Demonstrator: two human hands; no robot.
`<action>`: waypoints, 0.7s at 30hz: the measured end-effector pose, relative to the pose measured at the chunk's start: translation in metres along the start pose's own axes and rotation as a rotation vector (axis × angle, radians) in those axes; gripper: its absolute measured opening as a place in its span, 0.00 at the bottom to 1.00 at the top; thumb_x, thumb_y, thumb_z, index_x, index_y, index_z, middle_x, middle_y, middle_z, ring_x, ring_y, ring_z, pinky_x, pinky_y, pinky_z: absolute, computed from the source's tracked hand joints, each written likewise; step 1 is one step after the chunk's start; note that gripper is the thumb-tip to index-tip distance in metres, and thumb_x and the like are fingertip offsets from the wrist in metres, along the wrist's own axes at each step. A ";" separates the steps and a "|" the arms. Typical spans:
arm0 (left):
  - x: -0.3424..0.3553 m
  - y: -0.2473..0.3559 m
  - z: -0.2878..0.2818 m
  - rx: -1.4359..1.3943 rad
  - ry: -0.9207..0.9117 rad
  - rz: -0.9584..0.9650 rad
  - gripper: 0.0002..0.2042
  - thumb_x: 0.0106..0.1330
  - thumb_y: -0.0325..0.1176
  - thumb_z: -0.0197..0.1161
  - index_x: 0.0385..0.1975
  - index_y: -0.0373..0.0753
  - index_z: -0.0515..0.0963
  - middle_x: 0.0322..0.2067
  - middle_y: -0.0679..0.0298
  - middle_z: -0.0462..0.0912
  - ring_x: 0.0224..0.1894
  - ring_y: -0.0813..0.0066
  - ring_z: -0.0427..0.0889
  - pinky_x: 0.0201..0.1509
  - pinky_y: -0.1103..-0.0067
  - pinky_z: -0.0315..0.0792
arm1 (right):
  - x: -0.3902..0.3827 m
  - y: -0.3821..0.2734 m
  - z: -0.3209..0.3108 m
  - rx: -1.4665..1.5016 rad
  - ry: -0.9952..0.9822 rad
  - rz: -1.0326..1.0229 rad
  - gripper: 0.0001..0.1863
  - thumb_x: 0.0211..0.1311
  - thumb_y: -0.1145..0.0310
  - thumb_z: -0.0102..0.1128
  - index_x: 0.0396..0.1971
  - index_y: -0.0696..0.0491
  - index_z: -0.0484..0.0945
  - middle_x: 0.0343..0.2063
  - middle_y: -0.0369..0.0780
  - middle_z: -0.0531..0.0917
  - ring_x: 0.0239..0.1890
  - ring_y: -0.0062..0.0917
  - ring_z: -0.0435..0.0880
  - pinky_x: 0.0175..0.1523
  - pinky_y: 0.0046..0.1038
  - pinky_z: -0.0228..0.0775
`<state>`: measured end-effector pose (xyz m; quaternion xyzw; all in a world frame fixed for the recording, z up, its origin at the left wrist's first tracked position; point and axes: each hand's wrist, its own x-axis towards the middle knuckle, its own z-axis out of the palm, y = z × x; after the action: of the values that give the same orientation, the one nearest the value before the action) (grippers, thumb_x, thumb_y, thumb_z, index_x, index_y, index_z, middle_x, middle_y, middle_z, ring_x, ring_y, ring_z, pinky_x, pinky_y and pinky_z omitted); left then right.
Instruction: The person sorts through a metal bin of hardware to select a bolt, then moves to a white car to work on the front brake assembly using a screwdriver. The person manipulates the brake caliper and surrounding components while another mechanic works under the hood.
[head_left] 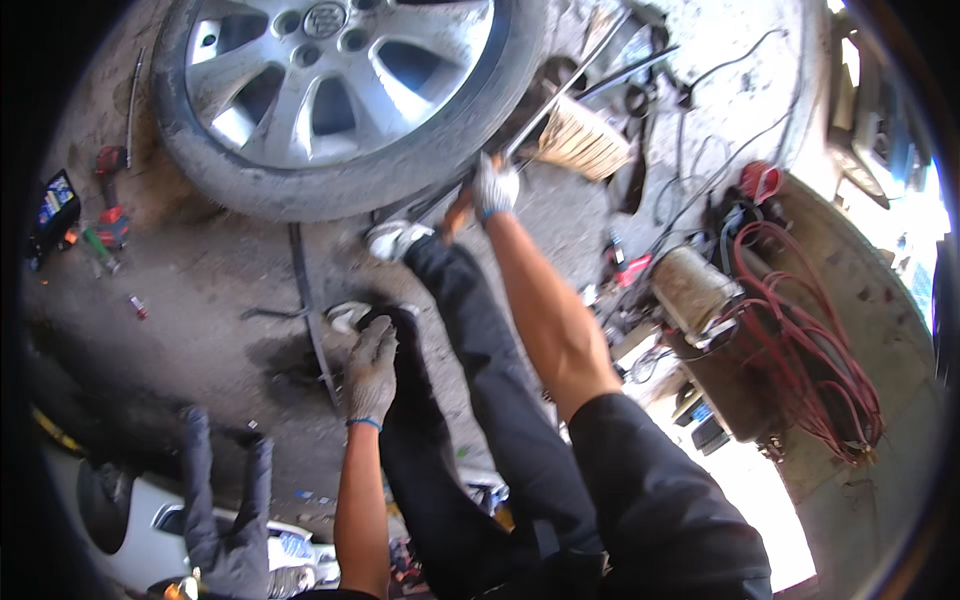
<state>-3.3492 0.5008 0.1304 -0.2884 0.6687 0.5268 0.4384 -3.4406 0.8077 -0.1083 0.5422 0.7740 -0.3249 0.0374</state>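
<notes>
My right hand, in a pale work glove, is closed around a long metal bar. An orange-brown grip end sticks out below the hand, in line with the bar. The bar slants away to the upper right, past the edge of a tyre on a silver alloy wheel. My left hand, also gloved, is beside my dark trouser leg, fingers stretched forward and holding nothing. Near it, a dark flat strip lies on the floor. My shoes stand close to the tyre.
A cream ribbed container stands right of the tyre. Farther right are a metal cylinder and a coiled red hose. A red-black power tool lies left. At lower left are another person's legs and a white car.
</notes>
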 end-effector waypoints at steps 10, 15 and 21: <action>-0.053 -0.025 -0.039 -0.378 0.284 -0.399 0.12 0.71 0.31 0.67 0.52 0.38 0.85 0.39 0.65 0.88 0.35 0.82 0.83 0.37 0.83 0.76 | 0.029 -0.010 -0.086 -0.423 -0.419 -0.187 0.26 0.69 0.57 0.57 0.61 0.56 0.79 0.60 0.54 0.83 0.61 0.48 0.82 0.66 0.41 0.73; -0.076 0.058 -0.068 -0.535 0.349 -0.179 0.11 0.74 0.29 0.62 0.53 0.40 0.84 0.39 0.66 0.87 0.35 0.78 0.85 0.39 0.81 0.78 | -0.015 -0.010 -0.107 0.301 -0.689 0.421 0.03 0.66 0.72 0.53 0.33 0.50 0.76 0.23 0.36 0.77 0.20 0.27 0.75 0.28 0.32 0.73; -0.008 0.123 -0.098 -0.888 0.382 -0.227 0.09 0.78 0.42 0.61 0.45 0.44 0.81 0.37 0.68 0.87 0.35 0.77 0.86 0.40 0.77 0.81 | -0.120 -0.057 -0.067 0.975 -0.770 1.156 0.07 0.70 0.61 0.56 0.33 0.46 0.78 0.36 0.35 0.83 0.44 0.32 0.82 0.52 0.44 0.75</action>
<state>-3.4775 0.4411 0.1991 -0.6096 0.4128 0.6474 0.1973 -3.4212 0.7345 0.0200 0.6596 0.0820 -0.7139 0.2204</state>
